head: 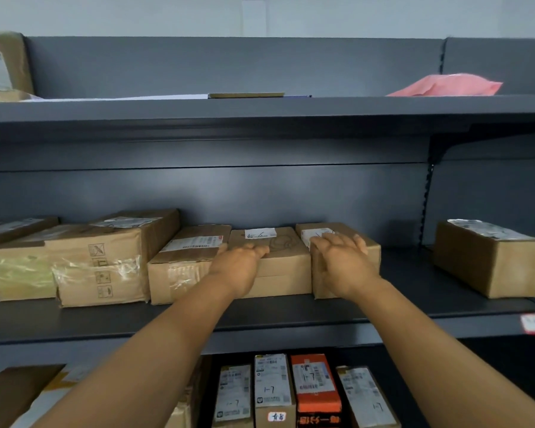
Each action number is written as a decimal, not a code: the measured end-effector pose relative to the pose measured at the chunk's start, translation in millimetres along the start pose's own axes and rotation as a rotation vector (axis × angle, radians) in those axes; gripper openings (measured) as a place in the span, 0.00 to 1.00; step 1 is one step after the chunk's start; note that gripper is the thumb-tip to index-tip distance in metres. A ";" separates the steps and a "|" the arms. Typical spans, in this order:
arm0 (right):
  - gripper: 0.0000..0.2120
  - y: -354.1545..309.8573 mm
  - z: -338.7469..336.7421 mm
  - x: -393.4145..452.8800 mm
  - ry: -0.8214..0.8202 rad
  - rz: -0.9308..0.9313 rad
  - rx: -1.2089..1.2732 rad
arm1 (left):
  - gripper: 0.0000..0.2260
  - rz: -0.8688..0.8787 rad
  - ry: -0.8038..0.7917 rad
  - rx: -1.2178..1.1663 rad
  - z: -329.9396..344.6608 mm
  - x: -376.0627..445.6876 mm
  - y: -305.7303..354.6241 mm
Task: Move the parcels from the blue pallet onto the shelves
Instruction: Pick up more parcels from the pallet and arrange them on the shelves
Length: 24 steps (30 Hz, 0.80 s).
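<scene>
left hand [240,264] and right hand [340,261] rest flat on boxes [286,267].

The scene is lit dimly and evenly from above, a soft pale sheen being cast on the dark back panel [229,193] of the middle shelf while deep shadow is held beneath the upper shelf [260,109]. Glare is caught on the tape of a carton [99,267] at left. Straight lines are bowed by wide-angle distortion, and edges are softened by blur.
</scene>
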State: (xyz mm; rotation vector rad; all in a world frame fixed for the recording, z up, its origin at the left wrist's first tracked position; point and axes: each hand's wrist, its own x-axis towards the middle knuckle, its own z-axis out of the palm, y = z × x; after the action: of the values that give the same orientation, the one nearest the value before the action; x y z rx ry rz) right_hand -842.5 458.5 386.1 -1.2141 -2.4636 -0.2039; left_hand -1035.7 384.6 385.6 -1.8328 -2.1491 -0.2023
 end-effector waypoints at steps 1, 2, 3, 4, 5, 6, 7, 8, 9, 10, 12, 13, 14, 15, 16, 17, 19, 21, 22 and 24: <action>0.33 2.9 2.3 -1.9 0.017 0.009 0.001 | 0.30 -0.010 0.009 0.000 -0.2 -0.8 1.8; 0.33 5.3 4.5 -2.2 0.028 0.010 0.005 | 0.31 -0.018 0.017 -0.002 -0.6 -1.4 3.8; 0.32 7.0 6.0 -0.9 0.032 0.001 0.014 | 0.32 -0.027 0.020 -0.001 -1.8 -2.7 6.2; 0.32 8.0 7.0 2.1 0.033 -0.014 0.025 | 0.33 -0.037 0.018 0.006 -2.9 -3.2 8.4; 0.31 8.9 7.9 6.1 0.034 -0.030 0.040 | 0.34 -0.046 0.011 0.019 -4.2 -3.3 10.8; 0.31 9.6 8.6 10.3 0.038 -0.044 0.058 | 0.34 -0.058 0.003 0.033 -4.9 -3.0 12.9; 0.31 10.4 9.8 14.4 0.045 -0.053 0.076 | 0.34 -0.078 -0.004 0.040 -5.4 -2.4 15.1; 0.30 11.8 11.4 17.7 0.055 -0.059 0.091 | 0.33 -0.102 -0.009 0.040 -5.6 -1.1 17.4; 0.30 13.4 12.6 20.2 0.059 -0.067 0.103 | 0.32 -0.131 -0.013 0.038 -6.1 0.0 20.4; 0.30 15.2 13.5 21.5 0.053 -0.080 0.112 | 0.31 -0.160 -0.019 0.039 -6.6 0.9 23.9; 0.30 20.2 12.5 22.1 0.026 -0.115 0.127 | 0.29 -0.200 -0.022 0.043 -8.2 1.2 35.8; 0.32 23.5 10.4 21.0 0.013 -0.131 0.138 | 0.30 -0.205 -0.018 0.037 -8.9 0.8 43.5; 0.35 27.9 8.2 18.5 0.007 -0.142 0.150 | 0.31 -0.200 -0.010 0.018 -9.5 0.6 52.4; 0.38 33.7 5.6 15.2 0.012 -0.149 0.157 | 0.32 -0.183 0.007 -0.011 -10.4 1.2 62.7; 0.40 41.2 2.6 10.9 0.023 -0.149 0.163 | 0.33 -0.157 0.034 -0.041 -11.0 2.9 74.0; 0.41 50.6 -0.9 5.3 0.033 -0.144 0.169 | 0.33 -0.129 0.057 -0.067 -11.5 5.6 87.3; 0.42 73.9 -10.2 -8.4 0.053 -0.118 0.171 | 0.35 -0.070 0.097 -0.096 -12.0 14.6 118.0; 0.42 102.5 -21.0 -23.9 0.078 -0.079 0.159 | 0.38 -0.004 0.124 -0.125 -12.1 25.0 154.6; 0.42 118.1 -25.5 -31.2 0.090 -0.054 0.154 | 0.39 0.030 0.135 -0.146 -12.3 29.7 173.9; 0.43 151.1 -31.8 -45.3 0.107 0.009 0.150 | 0.40 0.098 0.150 -0.194 -12.4 39.8 213.0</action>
State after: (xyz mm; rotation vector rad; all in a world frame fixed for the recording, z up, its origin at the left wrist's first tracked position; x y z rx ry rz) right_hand -689.8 509.1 391.1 -1.1211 -2.3355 -0.0780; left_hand -830.4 454.9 390.7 -1.9534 -1.9922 -0.5257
